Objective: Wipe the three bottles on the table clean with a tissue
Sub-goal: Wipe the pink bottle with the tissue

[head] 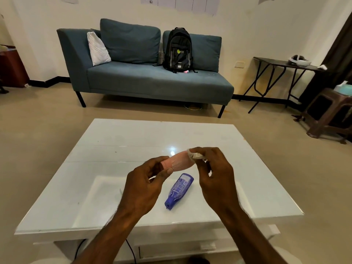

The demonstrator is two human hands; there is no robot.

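- Nearest: left hand (144,187) raised over the white glossy counter (85,197), grip curled round the left end of a pink bottle (181,161), thumb and fingertips pinching it.
- Just beside it: right hand (215,180), grip pinching a crumpled tissue (196,155) pressed against the pink bottle's other end.
- Below and between the hands: blue bottle (179,189) lying on its side on the counter, cap toward the viewer. White print on its label, too small to read.
- Farther back, across the floor: teal sofa (152,80) with a white cushion (98,48) and a black backpack (178,50) propped upright. Green logo with pale letters on the pack, not legible.
- At right: dark folding table (282,63) carrying a white headset (299,60).
- On the far wall: paper sheets (181,2) with ruled lines, writing unreadable.
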